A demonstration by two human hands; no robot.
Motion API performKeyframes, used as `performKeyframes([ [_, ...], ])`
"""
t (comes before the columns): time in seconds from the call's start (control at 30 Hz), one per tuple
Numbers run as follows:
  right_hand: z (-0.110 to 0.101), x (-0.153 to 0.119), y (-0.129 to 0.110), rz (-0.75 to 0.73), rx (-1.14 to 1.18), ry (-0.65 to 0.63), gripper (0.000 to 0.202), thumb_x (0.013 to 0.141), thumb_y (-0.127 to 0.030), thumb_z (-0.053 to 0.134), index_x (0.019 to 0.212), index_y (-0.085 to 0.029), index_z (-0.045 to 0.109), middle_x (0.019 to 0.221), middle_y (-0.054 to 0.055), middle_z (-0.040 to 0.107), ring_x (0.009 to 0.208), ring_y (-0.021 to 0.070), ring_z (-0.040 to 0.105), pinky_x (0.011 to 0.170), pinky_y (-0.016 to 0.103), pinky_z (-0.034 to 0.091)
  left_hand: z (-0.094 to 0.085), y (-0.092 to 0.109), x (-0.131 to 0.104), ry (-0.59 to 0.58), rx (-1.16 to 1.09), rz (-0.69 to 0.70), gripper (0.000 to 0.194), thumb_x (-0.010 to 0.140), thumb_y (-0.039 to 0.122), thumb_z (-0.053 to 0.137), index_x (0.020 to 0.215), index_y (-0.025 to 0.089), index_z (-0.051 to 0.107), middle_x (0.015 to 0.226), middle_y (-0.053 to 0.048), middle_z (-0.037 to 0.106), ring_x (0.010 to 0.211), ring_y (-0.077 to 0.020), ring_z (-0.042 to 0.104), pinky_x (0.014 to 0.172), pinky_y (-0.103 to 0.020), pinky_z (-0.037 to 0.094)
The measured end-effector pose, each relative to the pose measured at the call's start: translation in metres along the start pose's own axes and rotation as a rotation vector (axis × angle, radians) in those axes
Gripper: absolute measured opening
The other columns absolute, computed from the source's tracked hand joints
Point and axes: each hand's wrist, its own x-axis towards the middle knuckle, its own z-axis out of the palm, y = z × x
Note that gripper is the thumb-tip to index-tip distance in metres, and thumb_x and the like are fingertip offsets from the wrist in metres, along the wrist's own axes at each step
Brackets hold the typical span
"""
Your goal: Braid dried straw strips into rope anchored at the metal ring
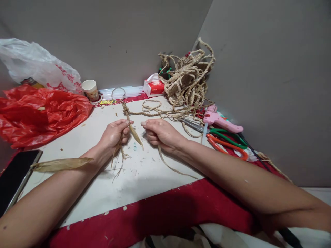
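Note:
My left hand [117,134] pinches the lower end of a braided cord of dry leaf strips [126,109]. A wide pale leaf piece [136,137] sticks out to the right of its fingertips, and thin loose strands [120,159] hang below the palm. A short way to the right, my right hand [159,133] is closed round a narrow strip [169,167], whose tail trails down toward the board's front edge. The two hands are apart. Another dry leaf [62,164] lies by my left forearm, over the phone's edge.
A white board [144,189] covers a red cloth [165,213]. Around it are a black phone [18,175], red bag [43,113], paper cup [90,90], tissue pack [154,86], heaped braided rope [186,81], pink glue gun [222,120] and scissors with green handles [229,136].

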Motion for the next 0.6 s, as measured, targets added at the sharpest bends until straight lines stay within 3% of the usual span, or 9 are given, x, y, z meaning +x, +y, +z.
performKeyframes([
  [0.13,-0.0018,0.0010,-0.0009,0.052,0.043,-0.032,0.032,0.079,-0.035,0.061,0.064,-0.018,0.039,0.044,-0.011,0.024,0.036,0.0020,0.014,0.035,0.016,0.009,0.0004,-0.0001,-0.0001,0.008,0.005,-0.005,0.012,0.072,0.018,0.065,0.080,0.012,0.061,0.046,0.007,0.037,0.034,-0.0020,0.026,0.034,-0.014,0.016],
  [0.4,0.0038,-0.0028,-0.0005,0.204,-0.013,-0.103,0.025,0.080,-0.027,0.051,0.064,-0.019,0.034,0.051,-0.009,0.022,0.039,0.0027,0.012,0.036,0.016,0.005,0.0010,-0.0019,-0.0001,0.007,0.023,0.016,0.012,0.073,0.021,0.066,0.080,0.014,0.059,0.047,0.008,0.037,0.034,-0.0026,0.026,0.034,-0.015,0.017],
  [0.5,0.0056,-0.0034,0.0012,0.152,-0.043,-0.102,0.023,0.080,-0.025,0.053,0.066,-0.019,0.035,0.050,-0.009,0.027,0.038,0.0024,0.015,0.035,0.016,0.006,0.0026,-0.0032,-0.0008,0.017,0.037,0.023,0.014,0.073,0.023,0.067,0.080,0.015,0.058,0.047,0.008,0.037,0.034,-0.0029,0.027,0.034,-0.015,0.017],
  [0.6,0.0072,-0.0002,0.0086,0.061,-0.101,-0.102,0.030,0.079,-0.035,0.061,0.066,-0.018,0.040,0.049,-0.008,0.039,0.035,0.0016,0.022,0.033,0.016,0.011,0.0054,-0.0077,-0.0016,0.083,0.098,0.075,0.013,0.075,0.025,0.065,0.079,0.015,0.058,0.047,0.007,0.041,0.033,-0.0031,0.028,0.033,-0.016,0.018],
])
